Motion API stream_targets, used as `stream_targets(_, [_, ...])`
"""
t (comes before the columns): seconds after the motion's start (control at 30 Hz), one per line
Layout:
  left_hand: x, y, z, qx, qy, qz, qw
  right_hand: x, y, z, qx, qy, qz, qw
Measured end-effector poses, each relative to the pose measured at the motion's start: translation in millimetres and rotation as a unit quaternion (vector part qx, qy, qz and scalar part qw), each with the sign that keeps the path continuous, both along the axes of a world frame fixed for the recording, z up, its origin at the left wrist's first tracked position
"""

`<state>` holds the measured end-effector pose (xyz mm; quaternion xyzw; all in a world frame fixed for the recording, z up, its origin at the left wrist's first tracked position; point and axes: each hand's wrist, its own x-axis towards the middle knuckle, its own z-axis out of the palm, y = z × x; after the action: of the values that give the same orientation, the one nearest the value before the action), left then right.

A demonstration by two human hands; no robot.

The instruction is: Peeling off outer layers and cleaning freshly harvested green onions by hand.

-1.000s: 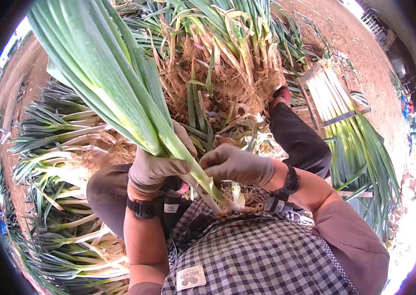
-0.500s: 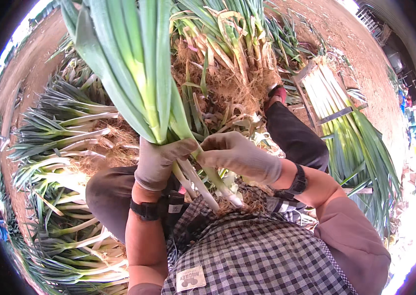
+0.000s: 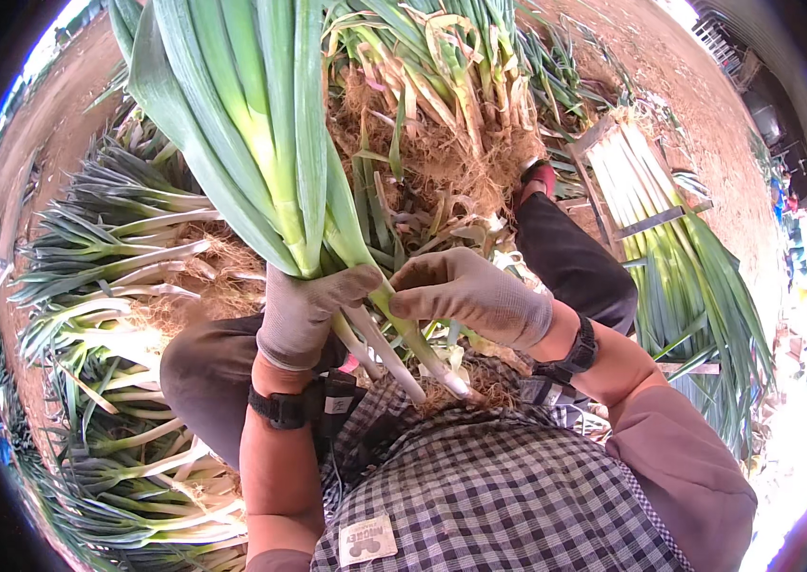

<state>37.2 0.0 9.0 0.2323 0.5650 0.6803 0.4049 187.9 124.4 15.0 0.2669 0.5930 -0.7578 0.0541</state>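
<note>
Several leeks (image 3: 284,162) with broad green leaves stand in my gloved left hand (image 3: 313,310), whose fingers are wrapped round their stalks. Their white lower ends point down toward my checked apron (image 3: 508,477), and the roots (image 3: 494,383) rest by its upper edge. My gloved right hand (image 3: 480,297) is just right of the left one, its thumb and fingertips pinched at the side of the nearest leek stalk. Whether a strip of leaf lies between those fingertips is hidden.
Untrimmed leeks with matted roots (image 3: 461,181) stand ahead of me. More leeks (image 3: 137,257) lie in rows on the left. At right, cleaned leeks (image 3: 646,181) lie in a wooden frame with a dark strap (image 3: 651,222). Loose leaves litter the ground between my legs.
Both hands keep their hold, with the right hand shifted very slightly right. The view has moved a little; the leeks in my left hand are otherwise much the same.
</note>
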Motion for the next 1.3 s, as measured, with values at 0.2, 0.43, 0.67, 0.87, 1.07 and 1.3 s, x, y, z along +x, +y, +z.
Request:
stream_targets(0.2, [0.3, -4.4, -0.5, 0.005, -0.009, -0.009, 1.0, 14.8, 3.6, -5.4, 0.117, -0.023, 0.053, 0.991])
stream_targets(0.43, [-4.2, -6.5, -4.1, 0.0, -0.027, -0.036, 0.999, 78.2, -5.4, -40.9, 0.431, -0.085, 0.158, 0.884])
stream_targets(0.67, [-0.9, -1.9, -0.8, 0.011, -0.008, -0.023, 1.0, 114.4, 15.0, -80.4, 0.692, -0.207, 0.187, 0.666])
stream_targets(0.87, [0.6, 6.1, -7.8, 0.017, 0.052, 0.033, 0.998, 55.5, -18.0, -28.9, 0.324, 0.127, 0.026, 0.937])
stream_targets(1.07, [-8.0, 12.3, -6.8, 0.21, -0.013, 0.058, 0.976, 33.7, -8.9, -32.4, -0.205, 0.138, 0.044, 0.968])
stream_targets(1.3, [-17.5, 9.1, -25.8, 0.21, -0.049, 0.034, 0.976, 19.9, -6.3, -30.6, -0.272, 0.13, 0.146, 0.942])
